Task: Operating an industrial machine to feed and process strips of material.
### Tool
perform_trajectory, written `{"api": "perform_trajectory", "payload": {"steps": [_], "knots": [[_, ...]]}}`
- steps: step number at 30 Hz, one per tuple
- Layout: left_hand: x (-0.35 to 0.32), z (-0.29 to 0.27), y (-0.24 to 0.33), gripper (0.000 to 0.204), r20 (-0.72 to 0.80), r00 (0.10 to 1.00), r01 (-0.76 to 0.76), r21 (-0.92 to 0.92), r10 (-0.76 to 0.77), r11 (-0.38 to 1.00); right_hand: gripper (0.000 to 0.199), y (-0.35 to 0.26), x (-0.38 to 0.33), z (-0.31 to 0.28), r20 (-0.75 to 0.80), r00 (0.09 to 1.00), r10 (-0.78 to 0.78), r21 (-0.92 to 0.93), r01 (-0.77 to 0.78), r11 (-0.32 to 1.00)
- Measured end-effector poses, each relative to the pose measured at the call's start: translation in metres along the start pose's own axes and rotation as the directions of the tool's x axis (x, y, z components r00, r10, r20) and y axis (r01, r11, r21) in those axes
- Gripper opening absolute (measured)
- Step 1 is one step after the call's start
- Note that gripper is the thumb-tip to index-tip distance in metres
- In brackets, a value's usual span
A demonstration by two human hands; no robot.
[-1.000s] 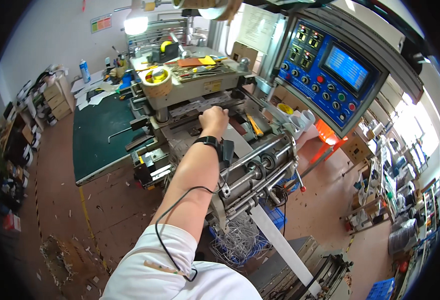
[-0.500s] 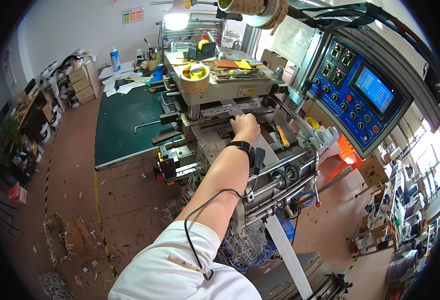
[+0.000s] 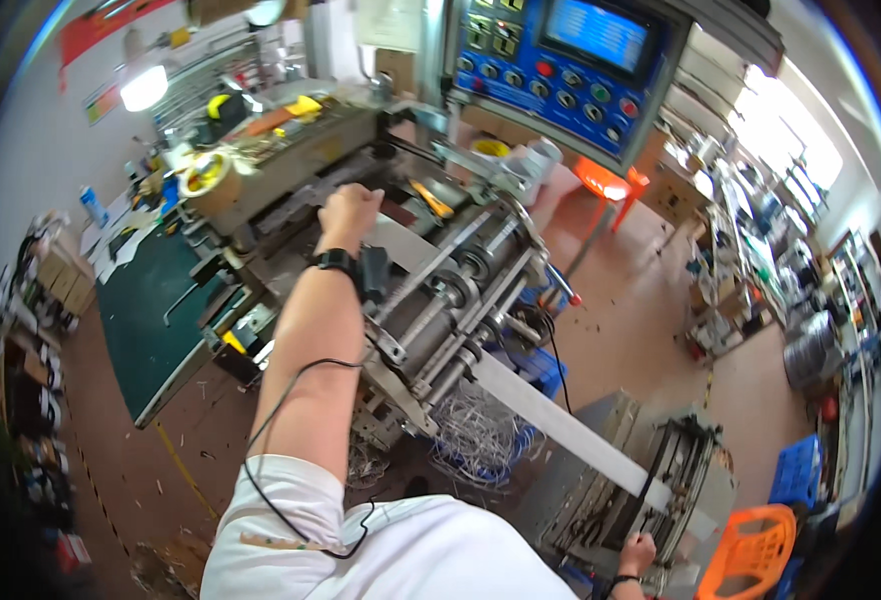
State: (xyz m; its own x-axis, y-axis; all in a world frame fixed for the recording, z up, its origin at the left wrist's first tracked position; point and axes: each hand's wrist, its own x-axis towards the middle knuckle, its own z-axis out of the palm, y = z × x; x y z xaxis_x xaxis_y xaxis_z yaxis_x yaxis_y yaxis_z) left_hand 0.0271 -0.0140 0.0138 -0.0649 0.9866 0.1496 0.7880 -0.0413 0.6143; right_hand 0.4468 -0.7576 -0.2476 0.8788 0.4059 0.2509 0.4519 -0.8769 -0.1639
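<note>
My left hand (image 3: 349, 212), a black band on its wrist, is raised over the bed of a press-like machine, fingers curled closed. Whatever they hold, if anything, is hidden. A yellow cutter knife (image 3: 431, 199) lies on the machine just right of that hand. From the machine's metal rollers (image 3: 453, 288) a long white strip (image 3: 551, 410) slopes down to a low metal unit (image 3: 661, 470). My right hand (image 3: 638, 553) is at the near edge of this unit, below the strip's end. Its fingers are closed, and what is in them does not show.
A blue control panel (image 3: 561, 75) hangs over the machine's far side. Beneath the rollers lies a heap of shredded white trimmings (image 3: 476, 430). An orange chair (image 3: 751, 555) stands beside the low unit, and a green table (image 3: 151, 310) juts out on the left. A black cable (image 3: 261, 440) loops along my left arm.
My view has swung to the right, bringing the low unit, the orange chair beside it and my right hand into sight. My left hand stays over the machine bed, still closed.
</note>
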Motion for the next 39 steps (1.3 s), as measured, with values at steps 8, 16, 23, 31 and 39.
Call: {"api": "perform_trajectory", "payload": {"steps": [8,16,23,31,39], "knots": [[0.006,-0.001,-0.012,0.022,0.035,0.999,0.003,0.073,-0.006,0.997,0.027,-0.025,0.006,-0.009,0.033,0.997,0.068,0.0,-0.068,0.998],[0.015,0.006,-0.033,0.024,0.074,0.992,-0.11,0.059,0.105,0.992,0.026,-0.021,0.008,-0.013,0.047,0.994,0.095,0.015,-0.096,0.995],[0.0,-0.009,-0.031,0.026,-0.068,0.994,0.103,0.407,-0.082,0.908,0.026,-0.02,0.008,-0.011,0.022,0.995,0.095,0.054,-0.096,0.994],[-0.002,-0.006,-0.028,0.033,-0.134,0.97,0.24,0.367,-0.204,0.899,0.025,-0.007,-0.002,-0.011,0.0,0.993,0.115,0.042,-0.115,0.992],[0.011,-0.013,-0.033,0.045,-0.111,0.984,0.167,0.295,-0.14,0.941,0.025,-0.017,0.006,-0.012,-0.003,0.999,0.047,0.014,-0.047,0.999]]}}
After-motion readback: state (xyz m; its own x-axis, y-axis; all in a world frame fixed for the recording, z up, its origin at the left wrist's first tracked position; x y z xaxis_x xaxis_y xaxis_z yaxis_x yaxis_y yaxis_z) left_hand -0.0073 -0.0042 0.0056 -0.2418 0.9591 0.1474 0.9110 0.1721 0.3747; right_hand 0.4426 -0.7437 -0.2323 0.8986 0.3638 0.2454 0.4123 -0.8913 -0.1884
